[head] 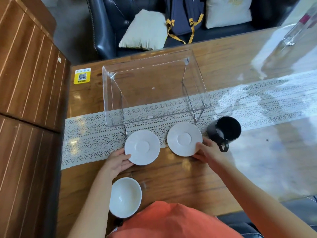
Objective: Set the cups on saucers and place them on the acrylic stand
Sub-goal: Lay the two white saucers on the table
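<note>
Head view: left hand (118,163) and right hand (205,152), fingers pinching a saucer (142,147) and another saucer (184,139) by their rims, could knock the black cup (224,128) nearby.

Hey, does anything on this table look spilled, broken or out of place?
Nothing stands out. Both saucers lie flat, one at each hand, left and right. The black cup, the white cup and the acrylic stand are upright, with no spill or crack visible.
</note>
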Action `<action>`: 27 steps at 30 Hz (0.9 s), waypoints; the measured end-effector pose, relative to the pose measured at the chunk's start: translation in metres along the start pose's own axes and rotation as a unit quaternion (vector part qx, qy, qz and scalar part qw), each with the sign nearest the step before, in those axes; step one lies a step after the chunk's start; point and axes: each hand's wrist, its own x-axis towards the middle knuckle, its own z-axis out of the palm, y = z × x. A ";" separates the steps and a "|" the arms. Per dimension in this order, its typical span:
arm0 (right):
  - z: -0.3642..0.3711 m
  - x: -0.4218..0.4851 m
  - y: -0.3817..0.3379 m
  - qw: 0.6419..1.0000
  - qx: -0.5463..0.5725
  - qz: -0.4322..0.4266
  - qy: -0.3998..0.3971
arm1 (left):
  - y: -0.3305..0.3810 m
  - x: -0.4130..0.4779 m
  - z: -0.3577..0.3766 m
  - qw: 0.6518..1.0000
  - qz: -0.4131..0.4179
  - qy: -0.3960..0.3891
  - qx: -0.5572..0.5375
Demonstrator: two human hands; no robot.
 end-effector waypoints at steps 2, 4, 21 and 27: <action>-0.001 0.003 0.003 0.998 -0.052 -0.026 0.027 | -0.003 0.000 -0.001 1.000 0.009 0.012 0.025; -0.005 0.004 0.006 0.987 -0.135 -0.075 0.042 | -0.004 0.000 -0.003 0.995 0.022 0.033 0.089; -0.030 0.003 0.027 0.915 -0.352 -0.192 0.032 | -0.013 -0.002 0.000 0.955 0.063 0.032 0.289; -0.034 -0.002 0.025 0.904 -0.378 -0.199 0.029 | -0.015 0.001 -0.001 0.954 0.056 0.034 0.293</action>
